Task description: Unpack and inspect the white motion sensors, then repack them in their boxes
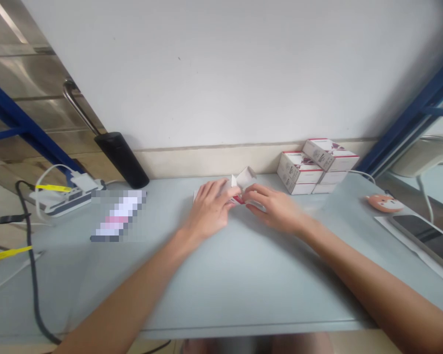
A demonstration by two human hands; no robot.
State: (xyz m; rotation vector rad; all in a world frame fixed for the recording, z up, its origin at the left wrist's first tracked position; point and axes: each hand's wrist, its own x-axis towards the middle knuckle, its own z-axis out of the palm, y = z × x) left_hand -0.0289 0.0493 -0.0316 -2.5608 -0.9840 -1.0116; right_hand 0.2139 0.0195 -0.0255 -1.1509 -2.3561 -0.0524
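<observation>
Both hands meet at a small white and red cardboard box (246, 176) near the back middle of the desk. Flaps stand raised at its right end. My left hand (211, 206) wraps over the box's body, hiding most of it, with the thumb toward the flaps. At the flap end, my right hand (271, 204) has its fingertips curled against the cardboard by the red edge. Whatever lies inside the box cannot be made out.
Several similar boxes (306, 172) are stacked at the back right. A black cylinder (121, 160), a pixelated flat object (120, 216) and a power strip (74, 196) are on the left. An orange animal-shaped item (384, 203) and a dark tablet-like slab (424, 238) lie right. A wall (236, 73) rises behind.
</observation>
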